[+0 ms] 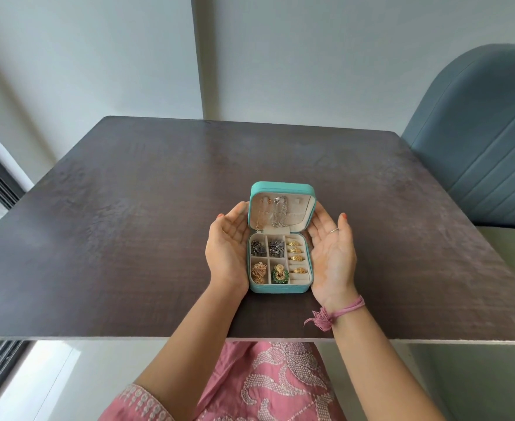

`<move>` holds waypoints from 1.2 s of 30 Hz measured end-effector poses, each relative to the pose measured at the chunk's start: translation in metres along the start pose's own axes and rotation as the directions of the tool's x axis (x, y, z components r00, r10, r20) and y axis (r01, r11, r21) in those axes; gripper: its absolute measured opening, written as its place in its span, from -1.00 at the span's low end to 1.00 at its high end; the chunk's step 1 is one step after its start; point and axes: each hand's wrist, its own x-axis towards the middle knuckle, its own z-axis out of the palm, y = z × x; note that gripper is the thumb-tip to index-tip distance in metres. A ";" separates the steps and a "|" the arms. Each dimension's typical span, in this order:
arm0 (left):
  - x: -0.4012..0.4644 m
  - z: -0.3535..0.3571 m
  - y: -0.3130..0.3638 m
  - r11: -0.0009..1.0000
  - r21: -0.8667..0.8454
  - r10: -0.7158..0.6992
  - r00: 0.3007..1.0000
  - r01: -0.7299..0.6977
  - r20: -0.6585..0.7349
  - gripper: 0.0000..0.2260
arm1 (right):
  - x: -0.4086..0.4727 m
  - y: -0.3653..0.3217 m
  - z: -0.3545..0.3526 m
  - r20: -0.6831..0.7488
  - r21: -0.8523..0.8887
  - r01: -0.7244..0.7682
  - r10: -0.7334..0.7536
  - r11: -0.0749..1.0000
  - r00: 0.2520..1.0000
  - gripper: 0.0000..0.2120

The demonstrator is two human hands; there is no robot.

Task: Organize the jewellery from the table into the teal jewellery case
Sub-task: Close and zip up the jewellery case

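Teal case (279, 288) sits open on the table (128, 223), near the front edge, centered in front of the person. Lid (282, 188) stands upright at the back; its cream lining holds chains (277, 215), one gold at left, silver ones in the middle, hanging from hooks into a pocket. Base has four small compartments at left plus a ring strip at right. Back-left compartment: dark silver pieces (258, 247). Back-middle: more dark silver pieces (276, 247). Front-left: gold filigree earrings (257, 271). Front-middle: green and gold piece (279, 274). Ring strip: four gold rings (295, 250) slotted in a row, three close together at the back, one nearer the front.

Left hand (227, 247) lies palm-up just beside the case's left side, fingers relaxed and slightly cupped, holding nothing; fingertips reach beside the lid. Right hand (332, 253) mirrors it on the right side, palm up, fingers loose, nothing held, thin ring on one finger. Can't tell if either hand touches the case wall. Pink thread (338, 311) tied round the right wrist with a frayed tassel.

Table is dark brown wood grain. Blue-grey chair (477, 141) at far right. Pink embroidered dress (274, 381) below the table edge. Pale walls behind.
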 end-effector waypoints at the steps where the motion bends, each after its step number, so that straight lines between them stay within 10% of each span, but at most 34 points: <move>1: 0.001 -0.001 0.000 1.000 -0.005 -0.003 1.000 0.003 0.006 -0.64 | 0.000 0.000 0.000 -0.006 -0.001 0.005 -0.005 1.000 1.000 -0.52; 18: 0.003 -0.003 0.002 0.999 -0.038 0.017 0.999 -0.016 0.051 -0.87 | -0.006 0.000 0.002 -0.099 -0.104 0.059 -0.069 0.993 0.993 -0.78; 23: 0.006 -0.016 0.012 0.957 0.282 -0.012 0.959 -0.072 0.283 -0.75 | -0.009 -0.002 -0.001 -0.035 -0.230 0.085 -0.096 0.970 0.995 -0.74; 30: 0.018 -0.067 0.036 0.507 0.720 -0.319 0.673 -0.473 0.667 0.15 | -0.011 -0.004 -0.015 0.119 -0.541 0.056 0.010 0.839 0.993 -0.70; 36: 0.013 -0.062 0.029 0.264 0.737 -0.327 0.661 -0.622 0.675 0.22 | -0.012 -0.004 -0.016 0.145 -0.662 0.077 0.027 0.746 0.989 -0.70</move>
